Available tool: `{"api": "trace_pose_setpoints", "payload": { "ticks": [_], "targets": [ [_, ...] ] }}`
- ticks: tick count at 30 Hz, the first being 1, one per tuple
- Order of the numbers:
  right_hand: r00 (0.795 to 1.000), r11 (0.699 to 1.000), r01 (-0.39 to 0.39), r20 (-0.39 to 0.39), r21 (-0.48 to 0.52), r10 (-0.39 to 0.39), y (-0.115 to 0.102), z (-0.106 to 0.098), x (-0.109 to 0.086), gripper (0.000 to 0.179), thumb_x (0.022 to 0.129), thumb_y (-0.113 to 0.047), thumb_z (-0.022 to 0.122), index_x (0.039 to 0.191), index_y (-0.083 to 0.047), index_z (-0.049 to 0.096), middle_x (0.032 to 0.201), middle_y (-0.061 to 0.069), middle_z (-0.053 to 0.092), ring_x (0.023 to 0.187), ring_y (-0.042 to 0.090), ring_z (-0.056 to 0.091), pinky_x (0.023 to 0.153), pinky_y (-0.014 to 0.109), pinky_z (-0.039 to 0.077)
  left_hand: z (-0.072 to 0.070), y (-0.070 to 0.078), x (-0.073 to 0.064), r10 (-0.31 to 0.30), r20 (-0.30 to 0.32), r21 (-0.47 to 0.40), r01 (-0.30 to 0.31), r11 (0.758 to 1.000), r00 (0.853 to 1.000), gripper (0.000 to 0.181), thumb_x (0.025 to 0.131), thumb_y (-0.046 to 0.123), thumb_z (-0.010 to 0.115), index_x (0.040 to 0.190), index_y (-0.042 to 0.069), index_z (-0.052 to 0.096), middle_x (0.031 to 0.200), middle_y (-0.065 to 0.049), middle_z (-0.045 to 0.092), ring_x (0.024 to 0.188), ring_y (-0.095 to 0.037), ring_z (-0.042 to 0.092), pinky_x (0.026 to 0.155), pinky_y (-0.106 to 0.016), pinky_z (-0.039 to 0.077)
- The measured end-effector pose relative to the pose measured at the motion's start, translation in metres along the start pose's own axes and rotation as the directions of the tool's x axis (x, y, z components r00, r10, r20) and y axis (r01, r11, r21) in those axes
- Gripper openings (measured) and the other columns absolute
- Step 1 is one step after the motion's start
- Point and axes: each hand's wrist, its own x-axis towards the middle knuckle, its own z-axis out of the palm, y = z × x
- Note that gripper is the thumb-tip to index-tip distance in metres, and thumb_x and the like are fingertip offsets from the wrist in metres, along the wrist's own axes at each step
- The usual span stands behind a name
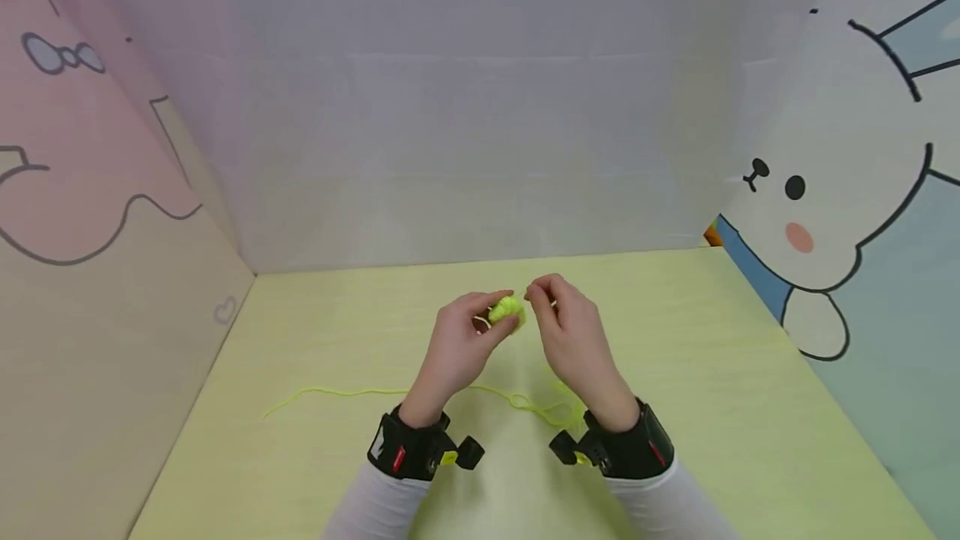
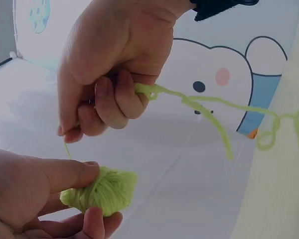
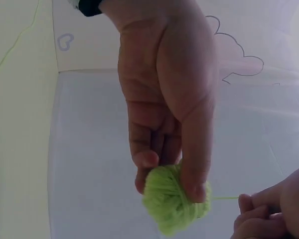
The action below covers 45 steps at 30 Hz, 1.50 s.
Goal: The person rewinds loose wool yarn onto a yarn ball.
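Note:
A small ball of yellow-green yarn [image 1: 507, 312] is held above the table between the thumb and fingers of my left hand [image 1: 459, 342]. My right hand [image 1: 573, 342], just to the right of it, pinches a strand of the yarn between thumb and forefinger. That strand runs taut from the ball to the right fingertips in the right wrist view. In the left wrist view the other right fingers curl in, and a loose length of yarn [image 2: 209, 117] trails out from under them.
Across the pale yellow table [image 1: 337, 473], loose yarn [image 1: 352, 392] lies in a long line, with tangled loops below the right hand. A plain pale cloth [image 1: 480, 107] hangs behind, and printed cartoon panels stand at both sides.

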Motion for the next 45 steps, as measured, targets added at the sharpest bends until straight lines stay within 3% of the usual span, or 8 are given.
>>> {"api": "trace_pose_setpoints", "payload": {
  "ticks": [4, 8, 18, 21, 27, 32, 37, 45],
  "targets": [
    [1.000, 0.998, -0.012, -0.014, 0.061, 0.013, -0.001, 0.005, -0.009, 0.019, 0.106, -0.029, 0.051, 0.104, -0.016, 0.064, 0.061, 0.001, 0.045, 0.046, 0.017, 0.038, 0.043, 0.031, 0.033, -0.004, -0.002, 0.002, -0.069, 0.011, -0.240, 0.070, 0.968, 0.998, 0.035, 0.094, 0.026, 0.070, 0.126, 0.012, 0.067, 0.109, -0.005, 0.069, 0.087, -0.015, 0.065, 0.073, -0.034, 0.059],
    [0.999, 0.991, 0.038, -0.025, 0.128, -0.035, 0.006, 0.020, -0.023, 0.016, 0.105, -0.026, 0.054, 0.099, -0.016, 0.066, 0.058, -0.003, 0.042, 0.045, 0.013, 0.035, 0.043, 0.027, 0.032, -0.008, -0.003, 0.003, -0.134, -0.009, -0.485, 0.114, 0.867, 0.991, 0.034, 0.096, 0.020, 0.068, 0.127, 0.007, 0.064, 0.112, -0.012, 0.067, 0.090, -0.024, 0.064, 0.074, -0.032, 0.058],
    [0.977, 0.939, -0.081, 0.215, 0.333, 0.008, 0.032, 0.044, -0.031, 0.018, 0.106, -0.020, 0.049, 0.099, -0.015, 0.065, 0.065, 0.001, 0.043, 0.052, 0.014, 0.036, 0.050, 0.024, 0.031, -0.019, 0.002, -0.001, -0.148, 0.079, -0.687, 0.162, 0.708, 0.986, 0.035, 0.099, 0.012, 0.062, 0.130, -0.002, 0.058, 0.111, -0.011, 0.063, 0.096, -0.023, 0.061, 0.083, -0.027, 0.056],
    [0.947, 0.919, -0.160, 0.318, 0.362, 0.040, 0.043, 0.043, -0.027, 0.021, 0.107, -0.021, 0.048, 0.101, -0.011, 0.065, 0.068, 0.005, 0.044, 0.052, 0.014, 0.037, 0.050, 0.024, 0.032, -0.025, 0.002, -0.002, -0.108, 0.172, -0.657, 0.196, 0.728, 0.979, 0.035, 0.100, 0.013, 0.060, 0.132, -0.002, 0.058, 0.113, -0.010, 0.065, 0.096, -0.022, 0.061, 0.082, -0.027, 0.055],
    [0.895, 0.914, -0.206, 0.444, 0.349, 0.032, 0.057, 0.025, -0.009, 0.024, 0.108, -0.025, 0.046, 0.103, -0.010, 0.065, 0.067, 0.005, 0.041, 0.053, 0.016, 0.034, 0.051, 0.025, 0.031, -0.035, -0.001, -0.002, -0.033, 0.358, -0.451, 0.203, 0.869, 0.933, 0.032, 0.103, 0.017, 0.055, 0.133, 0.008, 0.062, 0.117, -0.008, 0.068, 0.093, -0.023, 0.059, 0.077, -0.029, 0.050],
    [0.889, 0.925, -0.171, 0.458, 0.340, -0.003, 0.057, 0.005, 0.006, 0.026, 0.108, -0.028, 0.046, 0.100, -0.012, 0.066, 0.062, 0.003, 0.035, 0.050, 0.019, 0.029, 0.051, 0.028, 0.029, -0.037, -0.003, -0.004, -0.064, 0.437, -0.180, 0.157, 0.971, 0.897, 0.034, 0.103, 0.021, 0.057, 0.135, 0.015, 0.061, 0.118, 0.000, 0.066, 0.088, -0.016, 0.063, 0.077, -0.034, 0.055],
    [0.901, 0.952, -0.113, 0.432, 0.284, -0.022, 0.041, -0.007, 0.011, 0.025, 0.107, -0.026, 0.047, 0.101, -0.012, 0.066, 0.067, 0.005, 0.042, 0.055, 0.020, 0.035, 0.054, 0.030, 0.033, -0.033, -0.004, -0.007, -0.149, 0.424, -0.065, 0.194, 0.979, 0.893, 0.037, 0.100, 0.018, 0.061, 0.137, 0.015, 0.059, 0.123, -0.002, 0.059, 0.078, -0.017, 0.068, 0.072, -0.032, 0.059],
    [0.935, 0.975, -0.022, 0.351, 0.223, -0.059, 0.011, -0.012, -0.005, 0.018, 0.106, -0.024, 0.049, 0.105, -0.016, 0.066, 0.073, 0.004, 0.049, 0.061, 0.019, 0.041, 0.062, 0.035, 0.040, -0.027, -0.006, -0.005, -0.168, 0.271, -0.067, 0.193, 0.979, 0.948, 0.041, 0.097, 0.008, 0.064, 0.137, 0.016, 0.058, 0.123, -0.004, 0.055, 0.091, -0.013, 0.065, 0.077, -0.027, 0.059]
  ]
}}
